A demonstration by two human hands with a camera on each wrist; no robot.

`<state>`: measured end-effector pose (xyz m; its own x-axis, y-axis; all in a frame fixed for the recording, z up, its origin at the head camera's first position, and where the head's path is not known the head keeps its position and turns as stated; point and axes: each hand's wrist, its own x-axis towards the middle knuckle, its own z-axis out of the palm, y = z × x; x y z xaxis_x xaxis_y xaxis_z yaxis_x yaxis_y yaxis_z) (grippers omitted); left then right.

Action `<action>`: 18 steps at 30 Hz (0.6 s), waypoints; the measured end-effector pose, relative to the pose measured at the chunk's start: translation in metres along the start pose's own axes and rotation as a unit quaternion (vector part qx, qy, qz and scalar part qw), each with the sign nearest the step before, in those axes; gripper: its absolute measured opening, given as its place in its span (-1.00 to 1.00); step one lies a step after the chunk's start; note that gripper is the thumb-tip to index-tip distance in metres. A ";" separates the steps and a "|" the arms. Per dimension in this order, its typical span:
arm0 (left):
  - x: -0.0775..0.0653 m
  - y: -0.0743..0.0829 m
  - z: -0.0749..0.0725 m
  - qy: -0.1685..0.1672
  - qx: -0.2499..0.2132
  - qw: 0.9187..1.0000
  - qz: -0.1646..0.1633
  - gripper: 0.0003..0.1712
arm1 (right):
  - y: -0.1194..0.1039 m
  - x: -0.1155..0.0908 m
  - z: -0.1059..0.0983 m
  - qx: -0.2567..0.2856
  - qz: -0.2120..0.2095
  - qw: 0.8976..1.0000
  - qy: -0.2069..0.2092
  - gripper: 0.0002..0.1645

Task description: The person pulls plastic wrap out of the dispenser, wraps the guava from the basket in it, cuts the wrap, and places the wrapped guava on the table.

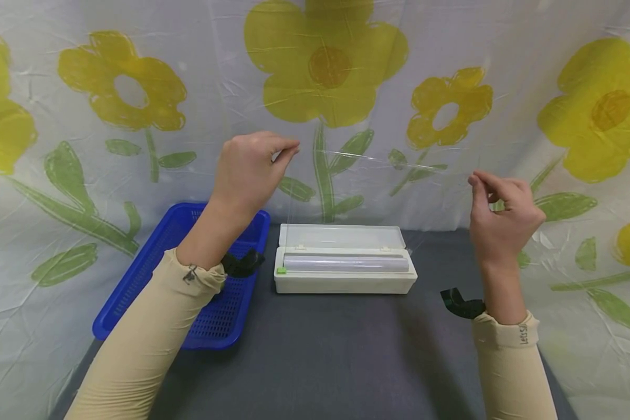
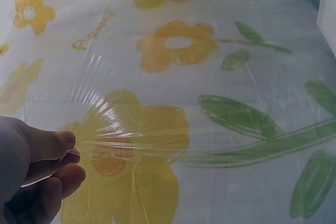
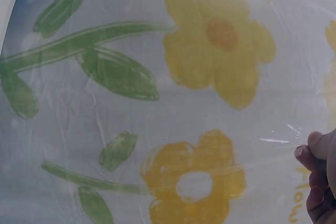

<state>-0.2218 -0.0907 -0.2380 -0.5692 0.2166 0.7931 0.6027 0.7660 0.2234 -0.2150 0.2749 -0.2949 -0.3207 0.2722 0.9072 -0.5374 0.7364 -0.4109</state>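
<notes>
A clear sheet of cling film (image 1: 367, 157) stretches between both raised hands, its top edge faintly visible against the flowered cloth. My left hand (image 1: 249, 169) pinches one corner between thumb and fingertips; creases fan out from that grip across the film (image 2: 107, 111) in the left wrist view. Lower and farther right, my right hand (image 1: 506, 213) pinches the other corner, with small glints beside its fingertips in the right wrist view. Below and between the hands stands a white cling film dispenser (image 1: 346, 284), lid (image 1: 341, 236) tipped back, a film roll (image 1: 346, 264) inside and a green slider (image 1: 281, 270) at its left end.
A blue plastic basket (image 1: 215, 332) stands left of the dispenser, partly hidden under my left forearm. Both rest on a dark grey table (image 1: 325, 361). Behind hangs a white cloth (image 1: 205, 70) printed with yellow flowers. Black straps (image 1: 462, 306) stick out at both wrists.
</notes>
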 end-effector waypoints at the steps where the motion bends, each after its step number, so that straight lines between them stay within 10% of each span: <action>1: 0.000 0.000 0.000 0.000 0.001 1.000 0.001 -0.84 | 0.000 0.000 0.000 0.000 0.001 1.000 0.001 -0.72; 18: 0.002 0.002 -0.007 0.017 -0.002 1.000 0.007 -0.85 | -0.006 0.009 0.001 -0.001 0.001 1.000 0.015 -0.73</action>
<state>-0.2181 -0.0934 -0.2314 -0.5412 0.2069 0.8150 0.6125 0.7611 0.2136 -0.2156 0.2728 -0.2843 -0.2986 0.2915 0.9088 -0.5353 0.7372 -0.4123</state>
